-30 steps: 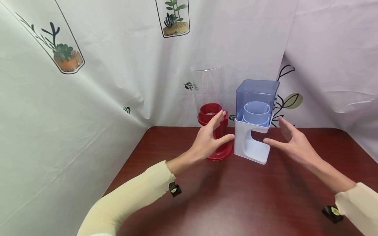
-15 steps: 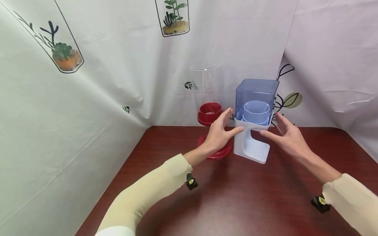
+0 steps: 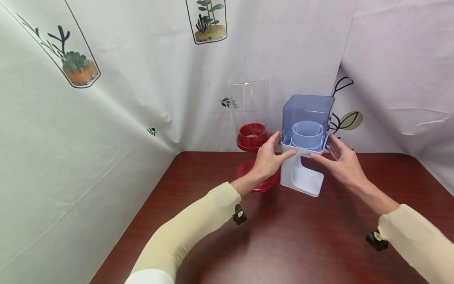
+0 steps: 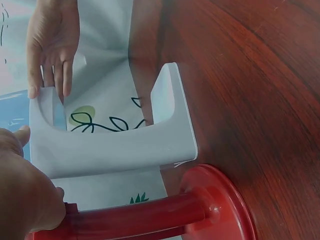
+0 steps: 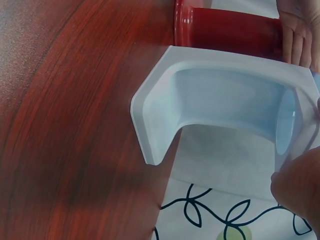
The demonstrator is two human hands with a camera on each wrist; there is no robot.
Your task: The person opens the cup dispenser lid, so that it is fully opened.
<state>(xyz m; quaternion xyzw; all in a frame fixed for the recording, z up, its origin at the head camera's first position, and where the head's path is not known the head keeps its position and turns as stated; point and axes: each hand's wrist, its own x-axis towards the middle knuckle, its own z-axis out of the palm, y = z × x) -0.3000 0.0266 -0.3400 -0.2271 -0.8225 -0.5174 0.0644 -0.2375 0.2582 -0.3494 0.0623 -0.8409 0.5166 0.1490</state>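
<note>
A white dispenser (image 3: 289, 171) with a see-through blue box (image 3: 308, 104) on top stands upright on the table, an open gap in its front. Inside the box is a round, cup-like ring. My left hand (image 3: 267, 162) lies along its left side, thumb at the front just under the box and fingers straight towards the back. On the other side my right hand (image 3: 343, 163) mirrors this, thumb near the front rim and fingers extended along the side. In the left wrist view the right thumb meets the white edge. The fingers' far ends are partly hidden.
Close on the left stands a red holder (image 3: 252, 144) with a tall clear tube (image 3: 248, 98), partly behind my left hand. The dark red wooden table (image 3: 276, 244) meets a pale printed cloth wall (image 3: 159, 79) at the back and left.
Both hands have moved in on the dispenser and slightly up, the left rightwards and the right leftwards, ending at its sides under the box. The dispenser and red holder stay put.
</note>
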